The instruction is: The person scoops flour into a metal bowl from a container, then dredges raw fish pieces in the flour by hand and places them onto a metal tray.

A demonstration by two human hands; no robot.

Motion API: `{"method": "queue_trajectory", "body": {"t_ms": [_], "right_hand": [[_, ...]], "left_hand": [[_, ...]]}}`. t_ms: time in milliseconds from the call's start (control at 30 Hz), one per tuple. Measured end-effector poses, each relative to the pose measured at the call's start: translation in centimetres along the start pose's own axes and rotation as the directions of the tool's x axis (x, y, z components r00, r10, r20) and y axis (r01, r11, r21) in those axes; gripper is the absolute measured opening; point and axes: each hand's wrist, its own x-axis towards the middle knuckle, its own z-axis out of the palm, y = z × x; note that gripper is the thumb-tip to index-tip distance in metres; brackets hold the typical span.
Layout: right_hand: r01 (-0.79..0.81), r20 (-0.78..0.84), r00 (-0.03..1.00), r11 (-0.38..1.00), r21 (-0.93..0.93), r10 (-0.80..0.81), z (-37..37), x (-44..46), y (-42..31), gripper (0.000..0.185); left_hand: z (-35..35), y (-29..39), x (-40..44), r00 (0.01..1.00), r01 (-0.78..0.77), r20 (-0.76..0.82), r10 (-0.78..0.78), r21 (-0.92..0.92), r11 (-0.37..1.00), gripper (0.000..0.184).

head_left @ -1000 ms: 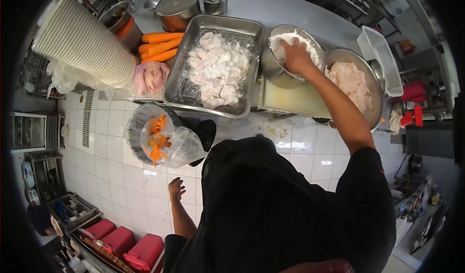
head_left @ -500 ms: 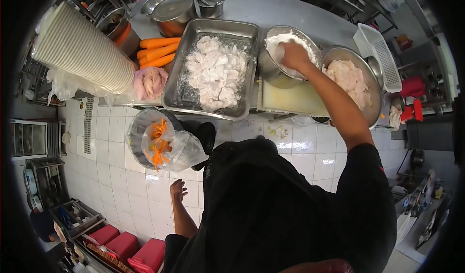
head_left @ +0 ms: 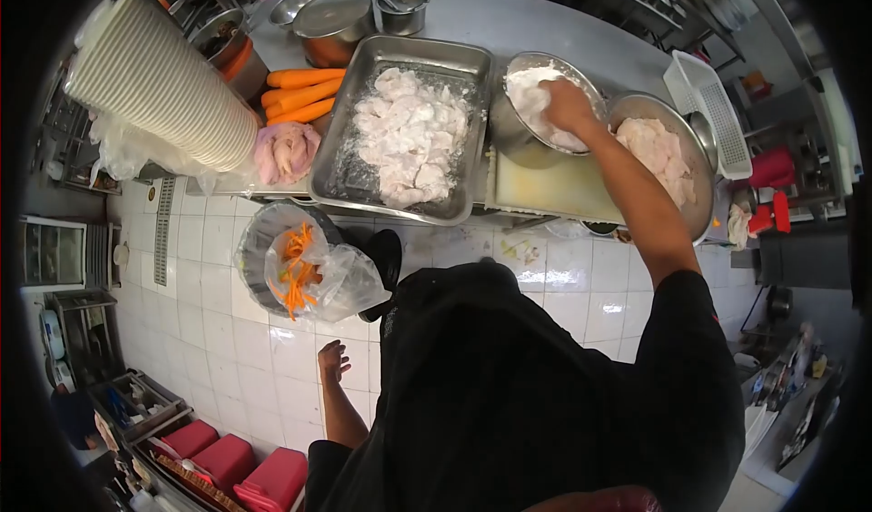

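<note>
My right hand (head_left: 569, 105) is inside a steel bowl (head_left: 520, 138) of white flour (head_left: 530, 94), its fingertips down in the flour, so what they hold is hidden. Left of the bowl, a steel tray (head_left: 342, 178) carries flour-coated pale meat pieces (head_left: 413, 135). Uncoated pale meat (head_left: 656, 153) lies in a wide steel bowl (head_left: 701, 205) to the right. My left hand (head_left: 333, 361) hangs low over the tiled floor, fingers apart and slightly curled, holding nothing. Above it is a lined bin (head_left: 257, 280) with orange peelings (head_left: 295, 271).
Carrots (head_left: 304, 94), pinkish raw meat (head_left: 286, 152) and a tall stack of white containers (head_left: 163, 80) are at the left. A lidded pot (head_left: 333, 23) stands behind the tray. A white cutting board (head_left: 554, 188) is under the flour bowl; a white basket (head_left: 713, 112) sits far right.
My right hand has shifted slightly right within the flour bowl, uncovering more flour at the left. My left hand hangs nearly as before. The view has shifted slightly.
</note>
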Motion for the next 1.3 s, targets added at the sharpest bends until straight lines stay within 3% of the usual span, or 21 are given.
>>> {"method": "queue_trajectory", "body": {"t_ms": [233,400,533,567,600,633,767,867,933,1000,1067,1100,1133,1167,1267,1300], "right_hand": [[-0.053,-0.152,0.982,0.93,0.364,0.116,-6.9,0.2,-0.2,0.049],[0.175,-0.138,0.984,0.781,0.6,-0.114,-11.1,0.2,-6.2,0.043],[0.186,0.003,0.959,0.64,0.746,-0.283,-6.0,2.8,-12.2,0.037],[0.212,-0.05,0.967,0.683,0.699,-0.248,-1.5,5.1,-12.5,0.04],[0.121,0.036,0.974,0.646,0.754,-0.225,-1.6,3.6,-14.9,0.048],[0.055,0.141,0.974,0.791,0.61,-0.177,-1.8,2.8,-17.0,0.057],[0.105,0.001,0.992,0.827,0.553,-0.126,0.4,2.5,-18.3,0.052],[0.071,0.067,0.989,0.806,0.588,-0.135,-4.8,1.7,-14.7,0.054],[0.149,-0.254,0.959,0.986,0.077,-0.125,-3.3,3.6,-9.1,0.045],[-0.04,-0.288,0.954,0.99,0.133,0.078,-3.9,2.1,-5.9,0.043],[-0.129,-0.005,0.992,0.991,-0.04,0.129,-1.3,1.9,-3.3,0.044],[-0.051,0.096,0.994,0.995,-0.08,0.059,0.4,1.4,-2.1,0.044],[0.03,0.197,0.98,0.994,-0.109,-0.008,0.9,0.7,-1.8,0.044],[-0.02,0.232,0.972,0.999,-0.047,0.03,0.7,0.3,-1.3,0.043],[-0.151,0.026,0.988,0.987,0.055,0.149,-1.0,0.0,-0.6,0.043],[-0.079,-0.043,0.995,0.988,0.133,0.085,-2.0,-0.2,-0.3,0.043]], "left_hand": [[-0.4,-2.7,-0.9,0.997,0.081,-0.022,-0.081,0.034,0.996,0.041],[-0.2,-1.9,-0.1,0.999,0.031,-0.025,-0.03,0.027,0.999,0.038],[0.1,0.6,0.4,0.999,-0.05,-0.018,0.05,-0.03,0.998,0.039],[0.4,1.2,0.2,0.997,-0.075,-0.015,0.074,-0.036,0.997,0.039],[0.5,1.7,0.2,0.996,-0.087,-0.015,0.087,-0.052,0.995,0.039],[0.6,2.1,0.2,0.995,-0.099,-0.013,0.098,-0.065,0.993,0.039],[0.4,1.6,-0.3,0.996,-0.085,-0.02,0.084,-0.077,0.993,0.04],[0.0,-1.9,0.0,0.999,0.009,-0.032,-0.011,-0.067,0.998,0.04],[-0.3,-4.3,0.5,0.995,0.083,-0.05,-0.086,-0.049,0.995,0.04],[-0.4,-5.6,0.3,0.992,0.119,-0.034,-0.12,-0.025,0.993,0.041],[-0.2,-5.1,-0.1,0.993,0.121,-0.008,-0.121,-0.002,0.993,0.041],[0.0,-4.7,-0.3,0.993,0.117,-0.003,-0.117,0.013,0.993,0.041],[0.0,-4.3,-0.3,0.994,0.112,0.002,-0.112,0.027,0.993,0.041],[0.1,-3.9,0.3,0.995,0.101,0.008,-0.101,0.019,0.995,0.042],[-0.5,-3.0,2.4,0.999,0.018,0.032,-0.015,-0.095,0.995,0.042],[-0.3,-1.4,1.1,0.999,-0.022,0.027,0.024,-0.065,0.998,0.042]]}}
